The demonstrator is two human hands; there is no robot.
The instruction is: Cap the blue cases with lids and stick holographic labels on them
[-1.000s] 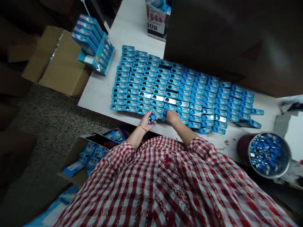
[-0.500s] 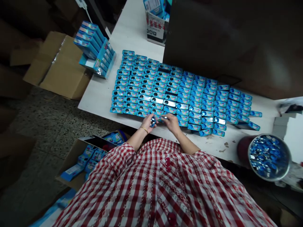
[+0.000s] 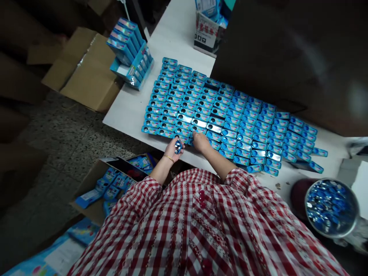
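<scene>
My left hand (image 3: 170,151), with a gold bangle at its wrist, is turned palm up at the table's front edge. Its fingers curl round several small blue-and-silver discs (image 3: 178,146). Just right of it, my right hand (image 3: 201,142) reaches down onto the front rows of small blue boxes (image 3: 169,113). Its fingers are bent together against a box, and their tips and anything in them are hidden. Boxes toward the left show a dark round spot; many toward the right show a blue round one.
On the white table (image 3: 126,109) stand a blue display carton (image 3: 138,71) and a printed box (image 3: 205,36). A metal pot (image 3: 330,207) of blue-and-silver discs is at right. A large dark panel (image 3: 281,57) borders the rows. An open carton (image 3: 86,184) of blue packs lies lower left.
My right hand has gone from a raised pinch with a small disc down onto a box. My left hand still holds its discs, a little farther from the right. The view has shifted.
</scene>
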